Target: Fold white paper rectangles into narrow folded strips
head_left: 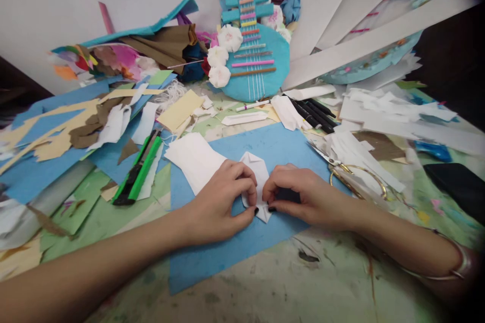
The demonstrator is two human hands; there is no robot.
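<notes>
A small folded piece of white paper [254, 165] lies on a blue sheet [212, 257] in front of me, its near end narrowing to a point. My left hand [233, 199] grips its left edge with curled fingers and thumb. From the other side my right hand [293, 194] pinches the paper's lower right edge between thumb and fingers. The fingertips partly cover the fold. Just beyond my left hand rests a wider white paper piece [195, 159], flat on the blue sheet.
A green box cutter [138, 169] lies to the left, and gold-handled scissors [350, 174] lie to the right. Black markers [312, 113] are behind. A blue paper guitar [261, 65] with white flowers leans at the back. Paper scraps [87, 116] cover the left side; a dark flat object [456, 186] sits far right.
</notes>
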